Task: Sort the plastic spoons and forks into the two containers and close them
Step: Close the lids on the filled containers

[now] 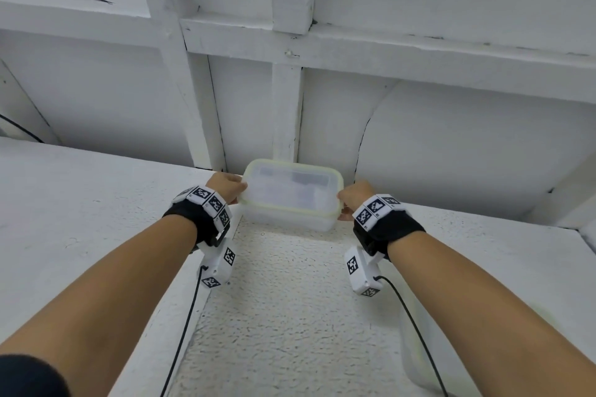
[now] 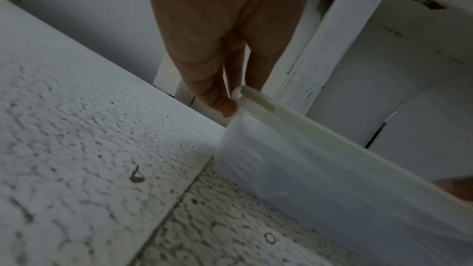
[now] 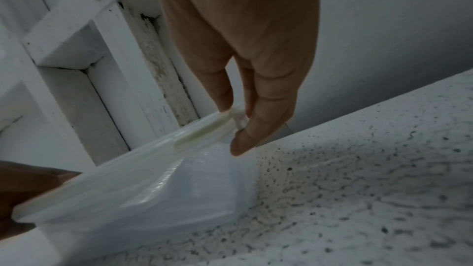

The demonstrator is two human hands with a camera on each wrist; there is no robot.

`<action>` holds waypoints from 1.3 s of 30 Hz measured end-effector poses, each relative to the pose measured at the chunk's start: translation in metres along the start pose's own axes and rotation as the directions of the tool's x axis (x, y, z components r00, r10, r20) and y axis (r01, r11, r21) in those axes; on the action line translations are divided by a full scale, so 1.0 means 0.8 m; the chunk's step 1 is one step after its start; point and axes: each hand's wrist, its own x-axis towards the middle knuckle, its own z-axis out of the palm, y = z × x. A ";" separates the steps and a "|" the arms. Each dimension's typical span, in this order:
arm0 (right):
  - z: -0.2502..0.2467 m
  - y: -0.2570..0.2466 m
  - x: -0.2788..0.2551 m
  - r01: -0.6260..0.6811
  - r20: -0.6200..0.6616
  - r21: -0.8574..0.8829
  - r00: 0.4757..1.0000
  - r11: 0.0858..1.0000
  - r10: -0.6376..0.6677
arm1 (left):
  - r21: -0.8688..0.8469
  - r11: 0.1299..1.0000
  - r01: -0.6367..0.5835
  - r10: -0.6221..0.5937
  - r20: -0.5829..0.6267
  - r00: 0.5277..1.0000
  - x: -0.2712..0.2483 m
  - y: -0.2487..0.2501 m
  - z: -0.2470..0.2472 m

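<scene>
With the left hand [image 1: 225, 185] and right hand [image 1: 354, 195] each pinching an end of the lid [image 1: 292, 185] on the box [image 1: 287, 219] at the table's [image 1: 96, 203] back edge, uneven pressing could leave one side unlatched, I reckon.

A rough white textured surface [image 1: 283, 316] is seen spread across the foreground, speckled with dark flecks in the wrist views. Behind it, a white painted wall [image 1: 451, 138] is crossed by chipped wooden battens [image 1: 287, 106], upright and horizontal.
</scene>
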 end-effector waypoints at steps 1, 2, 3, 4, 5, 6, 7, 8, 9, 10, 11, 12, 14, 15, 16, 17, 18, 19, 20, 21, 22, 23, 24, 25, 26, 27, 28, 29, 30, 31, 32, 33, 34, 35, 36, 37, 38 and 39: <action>0.001 -0.002 -0.004 0.003 0.002 -0.014 1.000 1.000 -0.003 | 0.013 1.000 -0.005 0.004 0.011 1.000 0.000 0.001 0.000; 0.000 -0.003 -0.007 -0.002 -0.002 -0.013 1.000 1.000 0.002 | 0.029 1.000 -0.005 0.004 0.021 1.000 -0.001 0.002 0.001; -0.001 -0.008 -0.016 -0.031 -0.014 0.004 0.999 1.000 0.031 | 0.072 0.997 -0.008 0.006 0.027 1.000 -0.002 0.004 0.001; -0.003 -0.010 -0.023 -0.056 -0.036 0.001 0.998 0.998 0.056 | 0.166 0.986 -0.027 0.023 0.022 0.999 -0.005 0.007 0.001; -0.008 -0.015 -0.034 -0.071 -0.043 -0.034 0.997 0.997 0.069 | 0.291 0.955 -0.054 0.057 -0.004 0.998 -0.011 0.011 0.001; -0.015 -0.019 -0.045 -0.074 -0.030 -0.090 0.997 0.993 0.072 | 0.397 0.913 -0.096 0.123 -0.042 0.992 -0.018 0.017 0.002; -0.024 -0.022 -0.060 -0.065 -0.007 -0.118 0.998 0.991 0.064 | 0.444 0.883 -0.150 0.201 -0.070 0.977 -0.026 0.023 0.004; -0.036 -0.024 -0.077 -0.051 0.029 -0.118 0.998 0.992 0.055 | 0.442 0.871 -0.213 0.274 -0.079 0.958 -0.038 0.029 0.007; -0.050 -0.024 -0.097 -0.033 0.066 -0.106 0.997 0.994 0.040 | 0.412 0.869 -0.273 0.335 -0.084 0.938 -0.051 0.036 0.011; -0.063 -0.023 -0.118 0.003 0.090 -0.107 0.996 0.994 0.007 | 0.371 0.869 -0.327 0.383 -0.087 0.920 -0.067 0.042 0.017; -0.079 -0.019 -0.141 0.042 0.110 -0.132 0.994 0.990 -0.027 | 0.334 0.868 -0.368 0.413 -0.075 0.907 -0.085 0.048 0.024; -0.092 -0.015 -0.159 0.084 0.129 -0.169 0.990 0.982 -0.062 | 0.314 0.859 -0.403 0.436 -0.040 0.899 -0.102 0.052 0.030; -0.125 0.003 -0.192 0.150 0.124 -0.258 0.985 0.954 -0.121 | 0.312 0.823 -0.474 0.465 0.108 0.879 -0.139 0.060 0.052; -0.143 0.016 -0.206 0.168 0.104 -0.297 0.984 0.940 -0.143 | 0.307 0.811 -0.498 0.462 0.187 0.867 -0.156 0.062 0.066; -0.161 0.031 -0.217 0.185 0.072 -0.337 0.983 0.923 -0.171 | 0.292 0.806 -0.514 0.451 0.259 0.854 -0.172 0.064 0.081; -0.179 0.049 -0.227 0.195 0.034 -0.389 0.980 0.900 -0.197 | 0.274 0.812 -0.516 0.431 0.316 0.845 -0.184 0.064 0.097; -0.194 0.066 -0.236 0.187 -0.003 -0.446 0.978 0.875 -0.211 | 0.266 0.820 -0.506 0.401 0.363 0.841 -0.196 0.063 0.113; -0.209 0.085 -0.244 0.167 -0.035 -0.496 0.977 0.852 -0.212 | 0.268 0.832 -0.485 0.359 0.406 0.840 -0.207 0.061 0.130; -0.221 0.103 -0.252 0.128 -0.065 -0.533 0.979 0.836 -0.192 | 0.275 0.846 -0.456 0.306 0.450 0.839 -0.218 0.059 0.147; -0.231 0.122 -0.257 0.084 -0.090 -0.560 0.983 0.824 -0.161 | 0.285 0.862 -0.420 0.246 0.488 0.837 -0.228 0.057 0.164; -0.240 0.142 -0.260 0.036 -0.112 -0.578 0.986 0.815 -0.122 | 0.295 0.877 -0.379 0.186 0.518 0.835 -0.237 0.054 0.178; -0.248 0.161 -0.261 -0.008 -0.127 -0.586 0.988 0.810 -0.082 | 0.303 0.892 -0.336 0.129 0.542 0.831 -0.245 0.050 0.191; -0.253 0.177 -0.262 -0.051 -0.141 -0.584 0.989 0.810 -0.039 | 0.308 0.904 -0.296 0.080 0.560 0.825 -0.252 0.045 0.202; -0.256 0.191 -0.262 -0.088 -0.151 -0.568 0.988 0.819 0.001 | 0.309 0.916 -0.257 0.035 0.575 0.817 -0.257 0.040 0.211; -0.256 0.203 -0.263 -0.133 -0.162 -0.524 0.985 0.841 0.055 | 0.304 0.927 -0.218 -0.004 0.591 0.807 -0.261 0.036 0.218; -0.255 0.213 -0.263 -0.179 -0.165 -0.454 0.980 0.873 0.115 | 0.287 0.942 -0.175 -0.037 0.605 0.795 -0.265 0.031 0.224; -0.251 0.219 -0.264 -0.218 -0.160 -0.375 0.973 0.901 0.168 | 0.255 0.959 -0.126 -0.060 0.616 0.786 -0.269 0.029 0.230; -0.248 0.224 -0.264 -0.239 -0.153 -0.300 0.967 0.923 0.201 | 0.214 0.974 -0.078 -0.073 0.618 0.782 -0.272 0.026 0.233; -0.244 0.225 -0.265 -0.246 -0.150 -0.251 0.965 0.936 0.214 | 0.173 0.984 -0.045 -0.073 0.614 0.786 -0.274 0.025 0.236; -0.243 0.225 -0.264 -0.238 -0.151 -0.231 0.967 0.944 0.207 | 0.140 0.990 -0.024 -0.066 0.606 0.793 -0.275 0.025 0.236; -0.242 0.224 -0.263 -0.224 -0.152 -0.229 0.969 0.947 0.193 | 0.114 0.993 -0.007 -0.063 0.599 0.799 -0.275 0.025 0.234; -0.241 0.221 -0.262 -0.208 -0.149 -0.230 0.973 0.951 0.177 | 0.096 0.995 0.010 -0.065 0.593 0.802 -0.276 0.025 0.230; -0.240 0.216 -0.261 -0.194 -0.145 -0.223 0.976 0.955 0.164 | 0.085 0.996 0.025 -0.071 0.589 0.805 -0.275 0.025 0.224; -0.236 0.210 -0.259 -0.179 -0.141 -0.209 0.978 0.961 0.151 | 0.079 0.996 0.037 -0.076 0.583 0.809 -0.274 0.025 0.216; -0.231 0.203 -0.258 -0.163 -0.133 -0.197 0.981 0.967 0.138 | 0.072 0.996 0.046 -0.079 0.572 0.817 -0.271 0.025 0.206; -0.224 0.194 -0.254 -0.146 -0.119 -0.184 0.985 0.972 0.126 | 0.063 0.997 0.053 -0.079 0.554 0.828 -0.269 0.025 0.194; -0.214 0.185 -0.250 -0.128 -0.100 -0.169 0.989 0.977 0.112 | 0.051 0.997 0.057 -0.076 0.531 0.844 -0.265 0.025 0.180; -0.202 0.175 -0.244 -0.105 -0.079 -0.149 0.992 0.983 0.094 | 0.039 0.997 0.060 -0.071 0.499 0.864 -0.261 0.024 0.164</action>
